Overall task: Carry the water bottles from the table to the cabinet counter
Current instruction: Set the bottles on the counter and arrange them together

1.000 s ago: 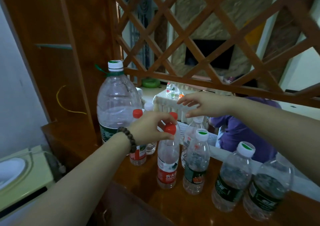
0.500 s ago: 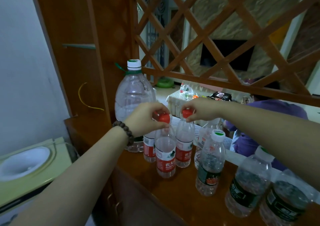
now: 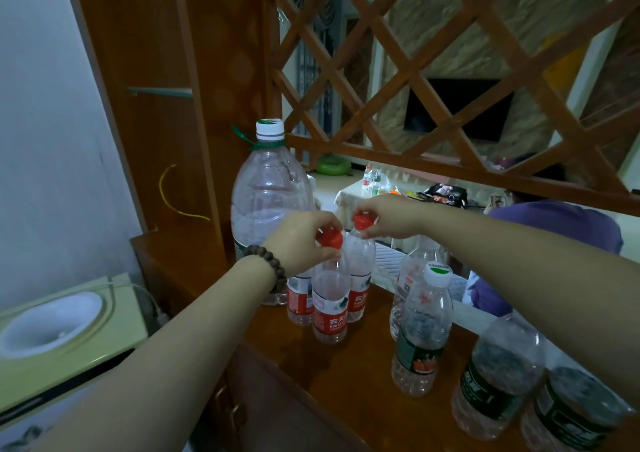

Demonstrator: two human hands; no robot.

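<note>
Basically your left hand (image 3: 298,240) pinched one red-capped bottle (image 3: 329,299) by the cap, your right hand (image 3: 388,218) the neighbouring bottle (image 3: 360,278), both standing on the tabletop (image 3: 346,375); light, thin-walled, probably slippery, so better gripped at the neck.

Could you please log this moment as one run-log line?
left hand: shut on red cap | right hand: shut on second red cap | both bottles upright on counter | big jug behind
</note>
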